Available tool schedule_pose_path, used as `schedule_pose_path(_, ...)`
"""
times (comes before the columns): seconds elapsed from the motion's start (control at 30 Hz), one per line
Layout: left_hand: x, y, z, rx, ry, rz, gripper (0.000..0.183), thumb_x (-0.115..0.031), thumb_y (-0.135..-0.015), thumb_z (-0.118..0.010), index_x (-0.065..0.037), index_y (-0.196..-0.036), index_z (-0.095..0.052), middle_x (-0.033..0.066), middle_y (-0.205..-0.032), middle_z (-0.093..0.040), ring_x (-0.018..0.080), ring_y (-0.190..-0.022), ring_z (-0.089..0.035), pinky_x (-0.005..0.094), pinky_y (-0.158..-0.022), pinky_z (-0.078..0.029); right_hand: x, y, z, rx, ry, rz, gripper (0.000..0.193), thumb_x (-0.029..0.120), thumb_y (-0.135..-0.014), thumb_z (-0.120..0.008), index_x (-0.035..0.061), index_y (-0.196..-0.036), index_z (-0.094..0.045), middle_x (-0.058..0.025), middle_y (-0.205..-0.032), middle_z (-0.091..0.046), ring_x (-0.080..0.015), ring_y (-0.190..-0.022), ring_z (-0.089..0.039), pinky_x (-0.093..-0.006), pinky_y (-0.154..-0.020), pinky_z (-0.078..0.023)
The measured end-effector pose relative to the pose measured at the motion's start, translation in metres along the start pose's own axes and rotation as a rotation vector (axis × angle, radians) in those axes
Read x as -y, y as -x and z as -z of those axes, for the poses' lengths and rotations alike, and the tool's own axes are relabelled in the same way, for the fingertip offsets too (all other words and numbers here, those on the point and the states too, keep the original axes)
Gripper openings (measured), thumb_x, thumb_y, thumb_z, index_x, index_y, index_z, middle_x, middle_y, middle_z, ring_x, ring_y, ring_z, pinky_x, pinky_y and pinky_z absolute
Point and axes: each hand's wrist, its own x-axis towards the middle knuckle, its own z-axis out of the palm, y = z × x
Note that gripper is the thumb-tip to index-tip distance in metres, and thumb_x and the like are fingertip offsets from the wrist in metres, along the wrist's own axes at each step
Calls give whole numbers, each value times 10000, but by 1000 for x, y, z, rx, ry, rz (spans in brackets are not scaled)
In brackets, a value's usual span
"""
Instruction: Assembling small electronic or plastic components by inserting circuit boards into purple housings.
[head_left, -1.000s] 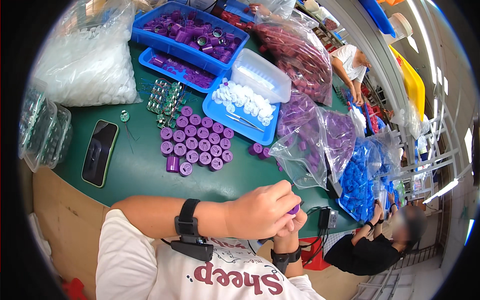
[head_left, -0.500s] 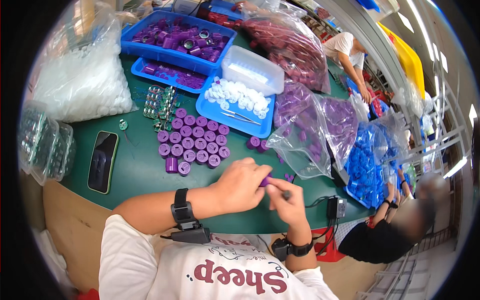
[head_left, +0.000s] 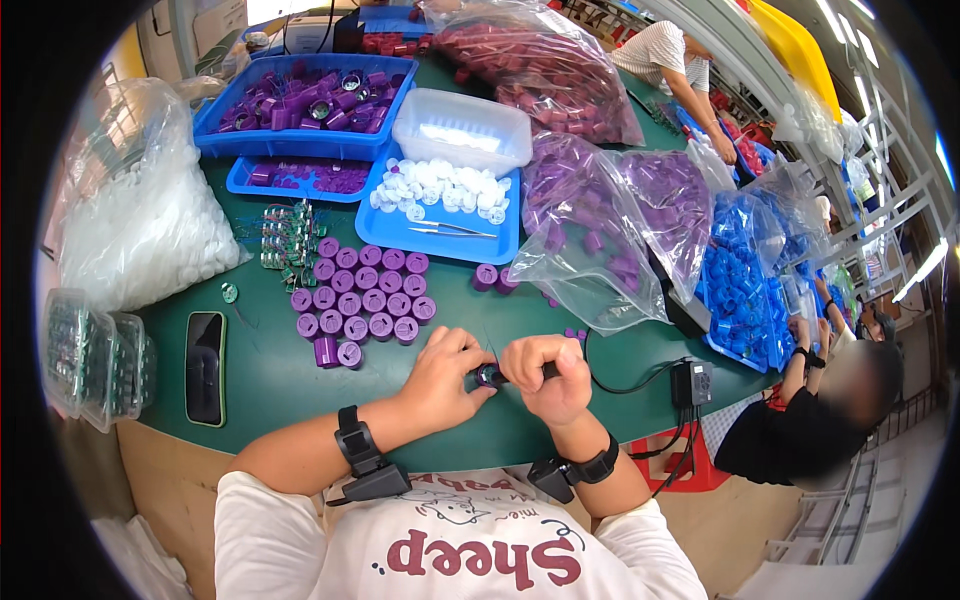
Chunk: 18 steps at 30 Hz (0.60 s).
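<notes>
My left hand (head_left: 446,380) pinches a small purple cylindrical housing (head_left: 487,375) between thumb and fingers at the table's near side. Its open end faces right and looks dark inside; a thin dark wire seems to stick up beside it. Closed in a fist, my right hand (head_left: 546,378) grips a dark-handled tool (head_left: 550,370) pointed at the housing. Fingers hide most of the tool, so its kind is unclear. Beyond my left hand, several purple housings (head_left: 373,300) stand in rows, one lying on its side. Two more purple housings (head_left: 486,277) stand farther right.
Left lie a phone (head_left: 206,368), clear plastic trays (head_left: 95,365) and a bag of white parts (head_left: 150,230). Wired circuit boards (head_left: 288,243) sit beside blue bins (head_left: 300,145). Tweezers (head_left: 450,230) rest on a blue tray (head_left: 400,245). Rightward are bagged purple parts (head_left: 590,220) and a black power adapter (head_left: 692,383).
My hands have turned the purple housing so its open end shows. The right hand has moved left and up into a fist around the tool. The whole view has shifted slightly.
</notes>
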Motion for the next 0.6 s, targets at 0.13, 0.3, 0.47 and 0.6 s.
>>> schedule_pose_path(0.13,0,0,1,7,19,7,354,-95,-579,-789,-30,-898,-650,87,-889,-529,276,-850,-479,371,-740,-414,-2,-7,2,16,22,-38,524,388,-894,-383,48,-498,-338,-45,-466,-358,-138,-416,-281,-294,-437,-238)
schedule_pose_path(0.3,3,-3,2,-9,64,-5,305,-67,-585,-753,-40,-869,-644,90,-870,-535,288,-840,-487,373,-722,-427,-1,-8,-2,55,92,-73,503,366,-860,-412,43,-485,-322,-64,-454,-360,-153,-407,-284,-300,-429,-229)
schedule_pose_path(0.47,5,-5,3,20,79,-2,284,-58,-577,-745,-29,-834,-628,85,-824,-537,289,-809,-484,375,-695,-422,-10,-10,3,58,60,-166,494,353,-828,-439,46,-467,-301,-63,-445,-342,-166,-406,-290,-304,-426,-223)
schedule_pose_path(0.6,10,-5,-3,5,123,-40,234,-57,-573,-733,-28,-747,-579,102,-765,-527,308,-757,-481,382,-678,-415,-10,-16,1,289,192,-157,467,329,-787,-475,55,-468,-271,-55,-442,-296,-182,-398,-276,-314,-420,-213)
